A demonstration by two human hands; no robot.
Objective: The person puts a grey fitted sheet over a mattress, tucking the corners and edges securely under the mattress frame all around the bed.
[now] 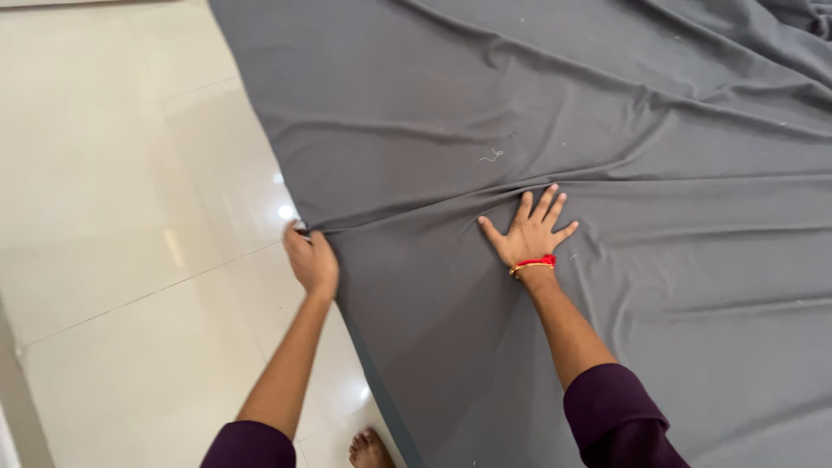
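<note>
While the left hand (310, 258) pinches the edge of a large grey cloth (537, 113), its fingers are closed tight on the hem, just where a long crease starts. The cloth spreads out from that hand to the right and away from the person, covering most of the view, and it hangs over an edge that runs down below the hand. The right hand (527, 234) lies flat on the cloth a little to the right of the left one, palm down, fingers spread wide and gripping nothing. A red thread and a thin bangle (532, 264) sit on its wrist. Folds fan out from both hands towards the far right. A short bit of pale thread (491, 156) lies on the cloth just beyond the right hand's fingertips. To the left of the left hand is a glossy cream tiled floor (113, 199). A bare foot (368, 451) shows below it, beside the cloth's edge.
</note>
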